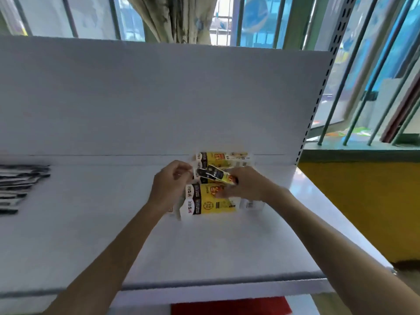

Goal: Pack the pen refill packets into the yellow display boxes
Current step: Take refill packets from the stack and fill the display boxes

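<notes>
Both hands pinch one packet, left hand and right hand at opposite ends, above the near box.

The brand mark "M&G 晨光" reads on the white end band of the near yellow-and-black cardboard display box, centre frame. Print on the second yellow display box behind it and on the black-and-yellow refill packet is too blurred to read.

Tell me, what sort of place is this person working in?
Probably a stationery shop or its stockroom: a white shop shelf with a slotted upright, yellow display boxes printed like retail packs, and a row of what look like dark pens at the left.
</notes>
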`<state>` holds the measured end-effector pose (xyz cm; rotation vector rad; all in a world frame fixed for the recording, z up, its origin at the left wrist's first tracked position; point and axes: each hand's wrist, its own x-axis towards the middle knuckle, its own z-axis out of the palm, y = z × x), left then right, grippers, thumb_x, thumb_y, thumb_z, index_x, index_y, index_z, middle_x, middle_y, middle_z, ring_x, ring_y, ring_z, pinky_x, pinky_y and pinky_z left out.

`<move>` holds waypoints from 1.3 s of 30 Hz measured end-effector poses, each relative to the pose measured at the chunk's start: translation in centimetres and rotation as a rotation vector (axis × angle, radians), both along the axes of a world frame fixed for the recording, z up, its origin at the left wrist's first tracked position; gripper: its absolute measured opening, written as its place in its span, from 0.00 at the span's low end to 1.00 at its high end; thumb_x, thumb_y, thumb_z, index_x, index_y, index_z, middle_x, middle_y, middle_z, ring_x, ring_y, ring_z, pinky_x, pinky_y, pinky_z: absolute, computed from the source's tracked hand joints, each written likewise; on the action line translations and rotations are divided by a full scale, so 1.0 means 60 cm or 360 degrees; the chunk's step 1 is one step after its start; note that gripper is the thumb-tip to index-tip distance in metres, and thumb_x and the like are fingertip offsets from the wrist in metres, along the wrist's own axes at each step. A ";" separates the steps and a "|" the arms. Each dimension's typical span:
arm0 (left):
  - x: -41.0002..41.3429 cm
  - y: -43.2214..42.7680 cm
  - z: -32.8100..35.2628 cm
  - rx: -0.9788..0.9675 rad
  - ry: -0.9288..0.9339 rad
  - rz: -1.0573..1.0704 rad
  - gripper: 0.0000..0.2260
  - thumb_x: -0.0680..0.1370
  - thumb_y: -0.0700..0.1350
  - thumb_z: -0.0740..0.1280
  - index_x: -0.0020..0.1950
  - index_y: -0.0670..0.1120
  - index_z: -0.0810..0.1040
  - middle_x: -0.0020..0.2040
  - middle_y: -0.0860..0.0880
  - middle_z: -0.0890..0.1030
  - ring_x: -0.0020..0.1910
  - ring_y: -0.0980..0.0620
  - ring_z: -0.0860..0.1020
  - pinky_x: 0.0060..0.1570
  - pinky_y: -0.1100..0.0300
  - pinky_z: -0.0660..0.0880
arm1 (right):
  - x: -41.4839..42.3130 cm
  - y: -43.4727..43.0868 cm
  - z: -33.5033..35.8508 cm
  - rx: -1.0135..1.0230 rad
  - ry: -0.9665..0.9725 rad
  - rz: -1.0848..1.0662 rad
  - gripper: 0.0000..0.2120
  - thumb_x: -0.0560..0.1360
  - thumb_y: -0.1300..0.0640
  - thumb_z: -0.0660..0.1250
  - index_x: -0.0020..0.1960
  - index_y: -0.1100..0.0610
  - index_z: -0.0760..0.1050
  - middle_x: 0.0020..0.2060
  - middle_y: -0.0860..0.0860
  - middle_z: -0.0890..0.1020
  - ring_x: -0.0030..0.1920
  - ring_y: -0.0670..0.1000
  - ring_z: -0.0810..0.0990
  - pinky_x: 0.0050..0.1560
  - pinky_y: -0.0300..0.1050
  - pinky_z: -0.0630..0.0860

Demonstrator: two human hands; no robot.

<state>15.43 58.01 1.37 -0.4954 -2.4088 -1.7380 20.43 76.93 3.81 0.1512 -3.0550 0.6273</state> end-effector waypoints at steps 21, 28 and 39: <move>0.179 0.021 0.001 0.0850 -0.0336 -0.0161 0.19 0.69 0.45 0.70 0.58 0.53 0.73 0.53 0.56 0.82 0.54 0.56 0.79 0.56 0.56 0.76 | 0.038 0.017 0.011 -0.0684 0.0139 0.0488 0.18 0.62 0.50 0.77 0.50 0.50 0.77 0.45 0.50 0.83 0.47 0.51 0.81 0.53 0.56 0.76; 0.171 0.046 0.009 0.0875 -0.0074 -0.0026 0.14 0.70 0.37 0.70 0.54 0.48 0.76 0.48 0.48 0.84 0.49 0.48 0.82 0.47 0.55 0.80 | 0.060 0.060 0.124 -0.1458 0.0504 0.0659 0.09 0.73 0.68 0.59 0.45 0.59 0.76 0.31 0.51 0.79 0.23 0.43 0.69 0.24 0.34 0.68; 0.140 0.071 0.036 0.0581 -0.0017 0.0089 0.15 0.68 0.40 0.75 0.51 0.47 0.75 0.52 0.44 0.82 0.52 0.45 0.80 0.52 0.43 0.78 | 0.071 -0.021 0.221 -0.1145 0.1037 0.0599 0.07 0.74 0.54 0.59 0.39 0.51 0.71 0.36 0.46 0.74 0.33 0.42 0.73 0.29 0.38 0.77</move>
